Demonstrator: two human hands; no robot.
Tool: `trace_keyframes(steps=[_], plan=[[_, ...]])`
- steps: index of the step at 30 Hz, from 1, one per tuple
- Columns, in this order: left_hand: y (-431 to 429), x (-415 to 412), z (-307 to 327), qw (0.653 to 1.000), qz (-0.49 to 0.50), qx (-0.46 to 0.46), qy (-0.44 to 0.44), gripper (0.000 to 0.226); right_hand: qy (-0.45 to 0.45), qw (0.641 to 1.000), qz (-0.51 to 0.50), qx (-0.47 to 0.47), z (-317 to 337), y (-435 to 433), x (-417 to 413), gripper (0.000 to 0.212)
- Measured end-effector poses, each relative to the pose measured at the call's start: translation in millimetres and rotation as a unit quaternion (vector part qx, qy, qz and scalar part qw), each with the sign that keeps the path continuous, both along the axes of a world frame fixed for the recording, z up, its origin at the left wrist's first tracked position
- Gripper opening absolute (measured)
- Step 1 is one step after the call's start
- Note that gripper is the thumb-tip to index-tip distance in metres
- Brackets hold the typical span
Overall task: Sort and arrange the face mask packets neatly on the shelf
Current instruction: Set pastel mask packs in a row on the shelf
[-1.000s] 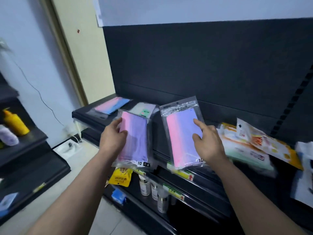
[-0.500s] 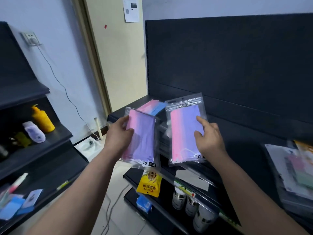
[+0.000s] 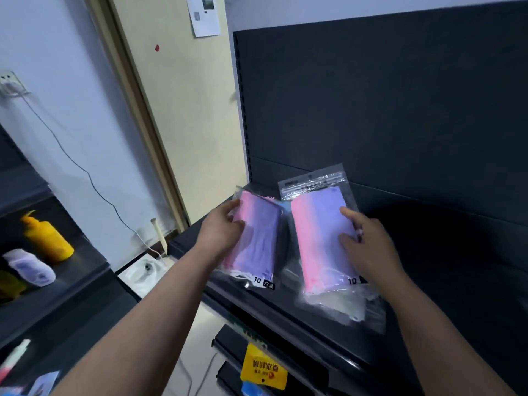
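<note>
I see my left hand (image 3: 221, 232) gripping one pink-purple mask packet (image 3: 261, 238) and my right hand (image 3: 368, 248) gripping a matching second packet (image 3: 315, 235) low over the black shelf's (image 3: 445, 275) left end, above a pale packet (image 3: 351, 310), so I judge them paired but not yet placed.

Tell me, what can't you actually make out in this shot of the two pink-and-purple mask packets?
Head view:
- Header print on the right mask packet: too small to read.
- Clear packet beneath it: contents covered and blurred.
- Right hand: most fingers hidden behind that packet.
- Left mask packet: left edge covered by the left hand.
- Wall notice: cut by the top edge, unreadable.
- Yellow pouch: lettering blurred.
</note>
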State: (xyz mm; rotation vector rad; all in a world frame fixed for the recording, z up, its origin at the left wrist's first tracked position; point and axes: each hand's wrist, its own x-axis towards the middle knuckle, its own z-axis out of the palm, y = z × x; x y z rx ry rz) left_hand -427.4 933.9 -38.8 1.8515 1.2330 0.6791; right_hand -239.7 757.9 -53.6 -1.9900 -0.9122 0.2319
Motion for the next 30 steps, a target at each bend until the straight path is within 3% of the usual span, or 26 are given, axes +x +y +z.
trace_keyframes(steps=[8, 18, 25, 30], plan=[[63, 27, -7, 0.997, -0.053, 0.005, 0.063, 0.060, -0.001, 1.000, -0.024, -0.016, -2, 38, 14, 0.052], [105, 37, -32, 0.946, -0.160, 0.162, 0.230, 0.050, 0.086, 0.993, -0.070, 0.031, -7, 61, -10, 0.051], [136, 20, -24, 0.905, -0.207, 0.278, 0.245, 0.036, 0.063, 0.993, -0.099, 0.030, 2, 94, -56, 0.052], [159, -1, -3, 0.918, -0.230, 0.267, 0.179, 0.036, 0.044, 0.991, -0.122, -0.030, -3, 140, -85, 0.055]])
